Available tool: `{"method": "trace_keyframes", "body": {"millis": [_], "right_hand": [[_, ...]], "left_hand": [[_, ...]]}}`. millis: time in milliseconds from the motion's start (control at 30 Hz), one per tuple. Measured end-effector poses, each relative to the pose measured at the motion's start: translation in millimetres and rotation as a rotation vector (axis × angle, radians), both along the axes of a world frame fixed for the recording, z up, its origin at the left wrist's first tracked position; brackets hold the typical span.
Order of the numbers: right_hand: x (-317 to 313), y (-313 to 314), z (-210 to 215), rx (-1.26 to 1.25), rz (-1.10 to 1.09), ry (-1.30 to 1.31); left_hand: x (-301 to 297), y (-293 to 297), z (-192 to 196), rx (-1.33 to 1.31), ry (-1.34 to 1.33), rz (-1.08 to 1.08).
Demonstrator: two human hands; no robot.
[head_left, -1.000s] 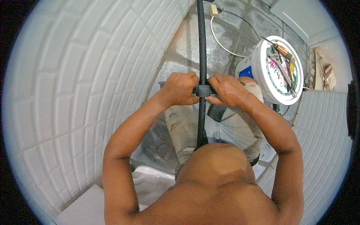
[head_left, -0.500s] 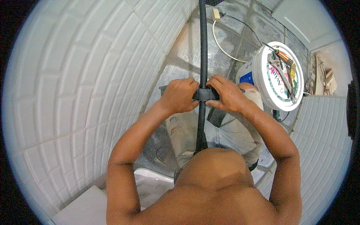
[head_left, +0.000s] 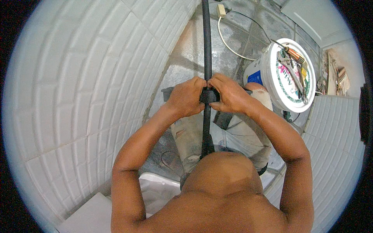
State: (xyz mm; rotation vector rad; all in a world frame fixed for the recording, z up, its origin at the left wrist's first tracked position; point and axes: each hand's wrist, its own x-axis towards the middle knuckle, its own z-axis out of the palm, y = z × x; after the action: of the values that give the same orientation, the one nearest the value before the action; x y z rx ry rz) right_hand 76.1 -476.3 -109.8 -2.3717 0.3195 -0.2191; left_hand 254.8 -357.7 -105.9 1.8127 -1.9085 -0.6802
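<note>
A black crossbar point(head_left: 208, 94) sits across a long black pipe point(head_left: 207, 46) in front of the person's belly, between the two hands. The fingers hide much of the crossing, so whether the bar goes round the pipe or only over it cannot be told. The left hand point(head_left: 187, 95) grips the bar on the nine-o'clock side and the right hand point(head_left: 229, 94) on the three-o'clock side, both narrow, fingers curled over the top and thumbs below. The bar's ends show past both hands. The pipe runs up toward twelve o'clock and down to six, ending out of clear sight near the belly, between legs in worn trousers point(head_left: 250, 132) torn at the left.

At two o'clock stands a white bucket point(head_left: 265, 66) with its lid on; an adjustable wrench point(head_left: 294, 75) and an orange-handled tool point(head_left: 294, 54) lie on the lid. Toward one o'clock, a cream socket block point(head_left: 221, 11) rests on the grey tiled floor point(head_left: 190, 50), with a white cord point(head_left: 237, 54) and a black cord point(head_left: 254, 22) running from it. A white tiled wall point(head_left: 89, 77) rises at nine o'clock; a white basin-like fixture point(head_left: 163, 179) sits at seven.
</note>
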Motion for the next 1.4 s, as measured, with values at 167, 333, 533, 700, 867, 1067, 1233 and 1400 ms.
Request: {"method": "trace_keyframes", "body": {"millis": [167,333,533,700,867,1067,1233,1400], "right_hand": [[0.5,0.4,-1.1,0.020,0.015,-0.008],[-0.4,1.9,-4.3,0.042,0.003,-0.030],[-3.9,5.1,-2.9,0.018,-0.028,0.013],[-13.2,19.6,2.8,-0.177,-0.091,-0.034],[-11.9,36.1,4.3,-0.266,-0.123,-0.152],[-2.1,37.1,-1.6,-0.202,-0.133,-0.103],[-2.1,35.6,-7.7,-0.215,-0.108,-0.115],[-3.0,32.9,-12.1,-0.192,-0.083,-0.126]], "left_hand": [[6.0,-4.7,-2.0,-0.008,0.059,-0.064],[9.3,-9.3,-7.3,-0.028,0.071,-0.108],[9.1,-6.6,0.8,0.040,0.023,-0.105],[6.0,-1.3,10.2,0.098,-0.076,-0.024],[8.3,-4.8,0.6,0.116,-0.134,-0.081],[13.4,-1.8,-6.2,-0.099,-0.063,-0.163],[13.6,-1.5,-8.3,-0.056,-0.066,-0.163],[14.3,-0.1,-10.1,-0.081,-0.060,-0.163]]}}
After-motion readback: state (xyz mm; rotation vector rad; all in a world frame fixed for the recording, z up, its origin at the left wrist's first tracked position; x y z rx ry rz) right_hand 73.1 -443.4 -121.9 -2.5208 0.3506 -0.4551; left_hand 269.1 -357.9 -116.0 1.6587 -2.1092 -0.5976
